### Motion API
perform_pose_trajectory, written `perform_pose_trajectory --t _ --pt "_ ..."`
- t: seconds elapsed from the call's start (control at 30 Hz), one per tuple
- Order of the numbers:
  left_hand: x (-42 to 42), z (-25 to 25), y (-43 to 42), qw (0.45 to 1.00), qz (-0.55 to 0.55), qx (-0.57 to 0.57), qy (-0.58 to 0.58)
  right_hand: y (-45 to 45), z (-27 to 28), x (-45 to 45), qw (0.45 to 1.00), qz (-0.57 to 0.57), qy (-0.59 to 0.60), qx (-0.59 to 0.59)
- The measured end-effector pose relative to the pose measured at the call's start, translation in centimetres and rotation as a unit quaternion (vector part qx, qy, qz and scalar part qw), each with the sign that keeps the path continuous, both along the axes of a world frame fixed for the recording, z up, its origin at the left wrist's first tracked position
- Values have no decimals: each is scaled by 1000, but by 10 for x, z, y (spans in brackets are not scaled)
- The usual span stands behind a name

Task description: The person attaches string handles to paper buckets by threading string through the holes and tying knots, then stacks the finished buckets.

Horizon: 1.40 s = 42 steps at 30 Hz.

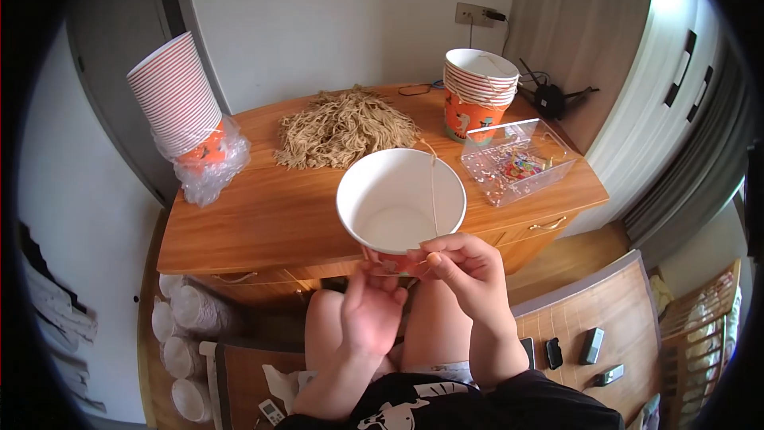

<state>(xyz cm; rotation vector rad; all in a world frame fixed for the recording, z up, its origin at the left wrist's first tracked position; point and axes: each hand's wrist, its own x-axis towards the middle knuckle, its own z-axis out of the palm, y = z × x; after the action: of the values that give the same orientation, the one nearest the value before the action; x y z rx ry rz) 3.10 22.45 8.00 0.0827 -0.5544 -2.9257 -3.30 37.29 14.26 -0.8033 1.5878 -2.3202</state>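
A white paper bucket (pixel 398 199) with an orange outside stands at the desk's front edge, its open mouth facing up. A thin twine (pixel 434 191) runs from its far rim across the opening to my right hand (pixel 469 271), whose thumb and forefinger pinch it. My left hand (pixel 372 310) is palm up below the near side of the bucket, its fingertips closed near the string's lower part; what they hold is too small to make out. Behind the bucket lies a heap of tan twine (pixel 346 127).
A tall stack of striped buckets (pixel 179 95) in plastic wrap leans at the desk's left. At the right are stacked orange buckets (pixel 477 95), a clear tray (pixel 517 167) of small colourful pieces and a black router (pixel 551 99). Wrapped stacks (pixel 191 306) lie under the desk.
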Motion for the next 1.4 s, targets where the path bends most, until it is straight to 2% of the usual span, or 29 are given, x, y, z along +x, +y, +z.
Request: perform_pose_trajectory --t 0.1,0.2,0.27,0.33,0.37,0.43,0.47,0.53,0.63,0.67,0.73,0.87,1.0,1.03,1.07,1.1,1.13,1.2,1.27,1.33,1.4 --pt "1 6 -8 992 105 13 63 10 -10 -13 997 31 -22 -68" --pt "1 11 -21 985 131 10 109 13 -14 -18 997 -4 -30 -67" --pt "0 22 -23 983 174 19 61 15 -23 -23 998 -27 -25 -60" --pt "0 24 -30 981 125 -56 139 17 -14 -19 999 -28 -21 -42" --pt "1 26 -33 980 120 -105 117 18 -8 -11 997 -66 -30 -8" --pt "3 32 -40 964 87 -218 125 14 -7 -7 950 -253 135 127" --pt "5 40 -37 955 97 -260 102 16 2 -6 866 -344 279 230" --pt "9 41 -39 937 75 -331 85 9 10 -3 799 -385 396 238" --pt "15 38 -39 900 80 -418 88 1 25 6 836 -241 438 226" --pt "22 40 -38 897 67 -432 68 -3 34 7 849 -169 449 224" --pt "29 44 -35 898 48 -434 55 -18 38 10 871 -105 440 192" --pt "36 49 -33 908 26 -413 71 -25 24 4 855 -57 479 188" --pt "35 31 -45 889 46 -444 102 -28 25 13 857 -78 466 205" --pt "34 30 -44 890 43 -441 103 -29 26 14 831 -95 498 229" --pt "33 30 -42 865 84 -486 92 -30 28 15 801 -114 530 252" --pt "32 30 -41 836 126 -529 80 -30 28 15 800 -116 530 255" --pt "32 24 -48 795 118 -591 73 -31 28 16 766 -122 567 275" --pt "32 24 -48 806 112 -577 78 -31 25 14 709 -122 626 301" --pt "33 25 -50 818 107 -560 83 -32 23 9 714 -98 628 295" --pt "31 27 -53 802 100 -580 107 -33 23 4 715 -76 631 290" --pt "29 28 -56 808 95 -569 123 -34 23 -2 711 -67 645 274"
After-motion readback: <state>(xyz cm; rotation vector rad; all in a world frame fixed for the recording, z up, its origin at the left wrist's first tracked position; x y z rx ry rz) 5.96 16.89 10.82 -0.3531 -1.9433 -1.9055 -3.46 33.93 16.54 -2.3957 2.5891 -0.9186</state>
